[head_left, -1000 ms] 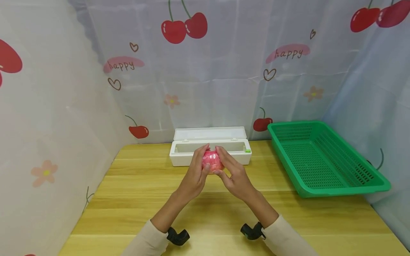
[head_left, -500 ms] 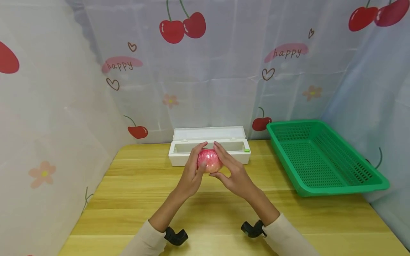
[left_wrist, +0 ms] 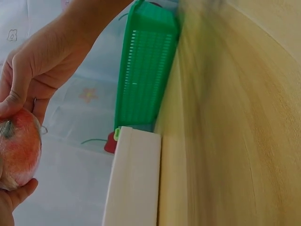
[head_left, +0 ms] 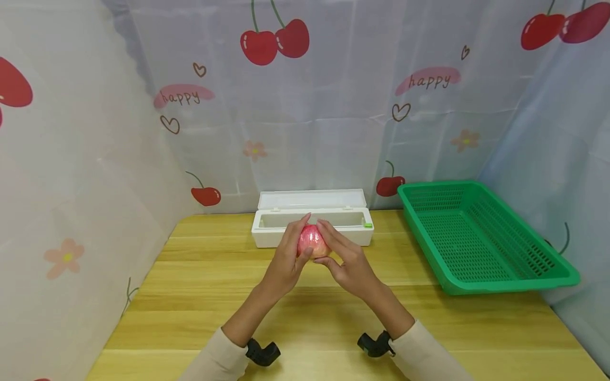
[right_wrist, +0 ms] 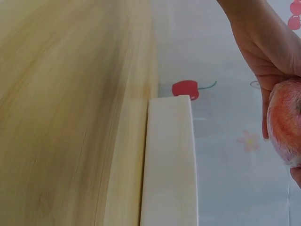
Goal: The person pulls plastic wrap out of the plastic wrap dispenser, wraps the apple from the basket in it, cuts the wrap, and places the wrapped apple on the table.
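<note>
A red and yellow apple (head_left: 313, 241), glossy with clear plastic wrap, is held up between both hands in the head view. My left hand (head_left: 285, 262) grips its left side, thumb on the near face. From the other side my right hand (head_left: 351, 263) holds it, with the fingers over the top and the thumb underneath. The stem hollow of the apple (left_wrist: 21, 148) shows in the left wrist view, and the film looks bunched there. Behind the hands stands a long white box (head_left: 264, 238), its lid (head_left: 312, 199) tipped back.
At the right on the wooden table (head_left: 200, 296) sits a green plastic basket (head_left: 476, 284) with slotted sides. A curtain (head_left: 324, 116) printed with cherries hangs behind and along both sides. Each wrist wears a black camera mount.
The apple has turned in the hands, so more of its pale yellow side shows. Both hands' fingers shifted around it, parting slightly half a second ago and now closer together. Box and basket stay put.
</note>
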The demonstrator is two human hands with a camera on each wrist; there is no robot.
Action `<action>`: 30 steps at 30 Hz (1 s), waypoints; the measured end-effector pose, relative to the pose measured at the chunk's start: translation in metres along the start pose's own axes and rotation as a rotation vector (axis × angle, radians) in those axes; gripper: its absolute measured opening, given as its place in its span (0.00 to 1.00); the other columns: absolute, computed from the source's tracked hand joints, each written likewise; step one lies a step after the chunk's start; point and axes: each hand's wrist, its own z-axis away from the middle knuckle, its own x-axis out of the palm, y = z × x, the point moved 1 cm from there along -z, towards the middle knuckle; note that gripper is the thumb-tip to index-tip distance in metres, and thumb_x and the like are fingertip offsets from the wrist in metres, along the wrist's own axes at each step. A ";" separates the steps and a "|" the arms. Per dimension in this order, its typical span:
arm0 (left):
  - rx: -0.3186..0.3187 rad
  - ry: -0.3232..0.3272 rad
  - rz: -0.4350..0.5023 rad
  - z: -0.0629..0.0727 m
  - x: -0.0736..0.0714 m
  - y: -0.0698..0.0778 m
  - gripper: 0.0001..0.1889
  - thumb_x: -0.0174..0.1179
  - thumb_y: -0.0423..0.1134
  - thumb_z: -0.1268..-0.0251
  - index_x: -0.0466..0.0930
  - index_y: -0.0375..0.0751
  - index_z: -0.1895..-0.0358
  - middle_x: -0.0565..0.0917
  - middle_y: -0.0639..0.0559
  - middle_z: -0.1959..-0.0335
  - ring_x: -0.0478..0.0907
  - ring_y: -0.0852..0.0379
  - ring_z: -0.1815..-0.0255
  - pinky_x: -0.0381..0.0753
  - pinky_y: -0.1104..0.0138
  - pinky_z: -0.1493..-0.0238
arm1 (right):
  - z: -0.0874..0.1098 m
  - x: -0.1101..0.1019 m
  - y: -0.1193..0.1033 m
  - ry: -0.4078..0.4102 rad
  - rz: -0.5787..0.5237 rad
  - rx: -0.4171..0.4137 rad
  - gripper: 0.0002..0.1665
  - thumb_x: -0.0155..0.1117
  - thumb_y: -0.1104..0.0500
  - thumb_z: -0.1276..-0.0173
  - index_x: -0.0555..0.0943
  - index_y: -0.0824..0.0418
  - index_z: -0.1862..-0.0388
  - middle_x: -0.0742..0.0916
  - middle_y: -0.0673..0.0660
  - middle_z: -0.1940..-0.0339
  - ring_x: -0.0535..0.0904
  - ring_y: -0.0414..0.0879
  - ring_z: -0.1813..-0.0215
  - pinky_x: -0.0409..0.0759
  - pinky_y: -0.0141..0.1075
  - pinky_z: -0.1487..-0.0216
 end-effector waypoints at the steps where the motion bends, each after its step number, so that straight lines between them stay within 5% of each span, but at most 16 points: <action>1: 0.002 0.001 -0.013 0.000 0.000 0.000 0.37 0.39 0.64 0.21 0.53 0.47 0.19 0.71 0.43 0.38 0.75 0.54 0.50 0.85 0.64 0.53 | 0.001 0.000 0.001 -0.001 0.009 0.000 0.47 0.75 0.68 0.44 0.67 0.68 0.25 0.74 0.67 0.27 0.73 0.61 0.29 0.75 0.37 0.36; 6: -0.010 0.001 -0.017 -0.001 0.001 0.000 0.36 0.39 0.63 0.20 0.56 0.46 0.20 0.73 0.44 0.40 0.76 0.54 0.50 0.85 0.63 0.54 | 0.001 0.000 0.002 -0.006 0.045 0.000 0.50 0.77 0.73 0.49 0.68 0.69 0.26 0.76 0.67 0.29 0.75 0.62 0.31 0.76 0.39 0.37; 18: -0.076 0.061 0.289 -0.003 0.001 -0.002 0.40 0.48 0.63 0.23 0.48 0.48 0.18 0.71 0.44 0.28 0.74 0.45 0.34 0.81 0.59 0.40 | -0.001 0.001 0.001 0.092 -0.035 0.046 0.47 0.80 0.71 0.48 0.72 0.70 0.28 0.78 0.66 0.30 0.74 0.59 0.30 0.75 0.36 0.35; 22: -0.065 0.058 0.352 -0.005 -0.002 0.008 0.38 0.54 0.51 0.21 0.50 0.38 0.19 0.64 0.42 0.23 0.65 0.42 0.26 0.73 0.60 0.31 | -0.002 -0.001 0.002 0.175 -0.092 0.103 0.45 0.77 0.74 0.47 0.72 0.70 0.28 0.79 0.65 0.31 0.76 0.58 0.31 0.78 0.34 0.37; 25: -0.064 0.051 0.348 -0.007 -0.006 0.017 0.34 0.57 0.37 0.23 0.55 0.31 0.22 0.65 0.41 0.23 0.68 0.44 0.29 0.76 0.63 0.35 | -0.002 -0.002 0.003 0.216 -0.136 0.128 0.45 0.76 0.78 0.48 0.72 0.72 0.29 0.79 0.66 0.32 0.77 0.57 0.32 0.80 0.33 0.41; 30: -0.049 0.032 0.299 -0.007 -0.002 0.013 0.30 0.56 0.34 0.23 0.58 0.36 0.23 0.67 0.44 0.26 0.71 0.48 0.35 0.78 0.62 0.38 | -0.003 0.001 0.003 0.229 -0.179 0.131 0.43 0.73 0.81 0.48 0.72 0.75 0.31 0.79 0.69 0.33 0.78 0.56 0.33 0.81 0.34 0.42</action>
